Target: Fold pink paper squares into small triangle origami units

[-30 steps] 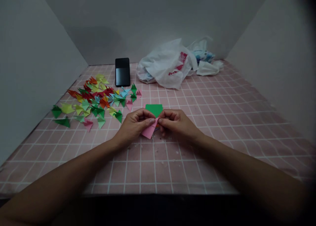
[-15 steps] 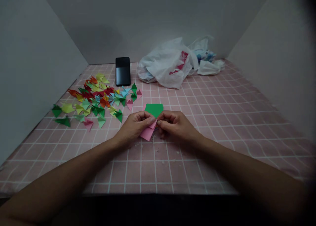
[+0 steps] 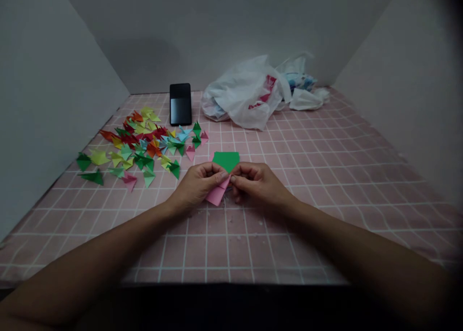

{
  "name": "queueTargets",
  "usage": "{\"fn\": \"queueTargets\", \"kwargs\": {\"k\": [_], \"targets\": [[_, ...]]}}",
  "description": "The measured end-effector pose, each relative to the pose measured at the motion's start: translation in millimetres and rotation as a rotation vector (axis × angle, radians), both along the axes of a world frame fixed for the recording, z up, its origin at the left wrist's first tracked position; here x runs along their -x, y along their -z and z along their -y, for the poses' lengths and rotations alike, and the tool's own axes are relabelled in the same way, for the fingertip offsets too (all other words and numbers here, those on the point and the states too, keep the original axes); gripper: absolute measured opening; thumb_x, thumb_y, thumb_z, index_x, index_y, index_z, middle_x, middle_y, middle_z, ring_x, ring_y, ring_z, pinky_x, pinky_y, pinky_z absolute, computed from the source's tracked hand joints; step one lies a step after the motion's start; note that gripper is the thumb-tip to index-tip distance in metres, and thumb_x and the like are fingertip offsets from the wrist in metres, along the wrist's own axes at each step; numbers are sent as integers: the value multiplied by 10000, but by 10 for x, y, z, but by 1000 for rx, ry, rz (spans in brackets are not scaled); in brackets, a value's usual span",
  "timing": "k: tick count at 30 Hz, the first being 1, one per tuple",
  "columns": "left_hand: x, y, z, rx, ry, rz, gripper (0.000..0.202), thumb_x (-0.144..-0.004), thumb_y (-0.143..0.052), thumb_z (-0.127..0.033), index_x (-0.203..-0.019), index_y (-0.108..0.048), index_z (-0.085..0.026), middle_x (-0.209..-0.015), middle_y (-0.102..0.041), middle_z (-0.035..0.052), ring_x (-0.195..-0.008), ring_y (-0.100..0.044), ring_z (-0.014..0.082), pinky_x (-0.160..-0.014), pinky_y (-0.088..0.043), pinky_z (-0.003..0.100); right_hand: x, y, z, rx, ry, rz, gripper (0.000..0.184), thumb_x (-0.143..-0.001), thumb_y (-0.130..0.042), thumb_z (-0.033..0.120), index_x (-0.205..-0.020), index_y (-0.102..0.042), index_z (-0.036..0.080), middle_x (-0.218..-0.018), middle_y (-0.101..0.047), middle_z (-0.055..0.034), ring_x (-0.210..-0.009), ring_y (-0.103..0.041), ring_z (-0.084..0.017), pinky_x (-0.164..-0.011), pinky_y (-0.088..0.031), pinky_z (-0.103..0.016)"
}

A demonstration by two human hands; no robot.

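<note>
At the middle of the table, my left hand (image 3: 203,179) pinches a pink sheet of folded paper (image 3: 217,195) between thumb and fingers. My right hand (image 3: 255,179) is closed too, its thumb and forefinger on the right edge of the same pink paper. The fingertips of both hands nearly meet there. Just beyond them lies green paper (image 3: 226,159), its lower part hidden by my hands. Whether the green paper is held or only lies underneath I cannot tell. Small pale scraps (image 3: 231,220) lie on the cloth near my wrists.
Many small folded paper pieces (image 3: 141,145) in several colours are heaped to the left. A black phone (image 3: 180,104) lies behind them. White plastic bags (image 3: 240,92) sit at the back by the wall. A pink checked cloth (image 3: 325,176) covers the table.
Almost nothing differs. Both hands keep their pinch on the pink paper, with at most a slight shift of the fingers.
</note>
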State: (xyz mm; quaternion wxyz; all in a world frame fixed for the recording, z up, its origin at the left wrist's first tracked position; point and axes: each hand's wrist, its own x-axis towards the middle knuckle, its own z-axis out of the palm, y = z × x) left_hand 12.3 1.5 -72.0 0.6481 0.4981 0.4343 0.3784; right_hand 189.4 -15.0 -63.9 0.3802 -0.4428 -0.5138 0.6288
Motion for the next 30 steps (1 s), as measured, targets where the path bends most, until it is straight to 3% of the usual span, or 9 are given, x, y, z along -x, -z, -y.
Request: {"fn": "queueTargets", "kwargs": {"k": [11, 20, 27, 30], "targets": [[7, -66, 6, -164, 7, -142, 239, -772, -756, -361, -738, -649, -150, -686, -600, -16, -602, -498, 93, -578, -382, 227, -52, 25, -43, -28, -89, -67, 234, -840, -688, 384, -755, -638, 172, -590, -635, 17, -501, -589, -104, -526, -487, -245], [42, -36, -16, -63, 38, -124, 355, -755, -792, -483, -771, -668, -151, -716, -627, 5, -623, -515, 111, -577, -369, 229, -35, 6, -26, -104, 21, 39, 269, -864, -661, 376, -676, -577, 202, -571, -601, 33, -488, -564, -112, -494, -448, -246], [42, -102, -35, -120, 35, -128, 382, -737, -797, -509, -699, -642, -162, -640, -548, -23, -558, -420, 90, -518, -305, 226, -39, -16, -23, -233, 87, 151, 266, -885, -631, 341, -670, -553, 205, -559, -582, 31, -493, -544, -111, -499, -422, -249], [45, -117, -40, -147, 39, -151, 387, -733, -803, -505, -677, -626, -166, -621, -535, -28, -553, -416, 89, -518, -312, 225, -49, -7, -27, -217, 82, 121, 268, -882, -638, 346, -671, -555, 203, -570, -585, 30, -497, -544, -108, -502, -425, -246]]}}
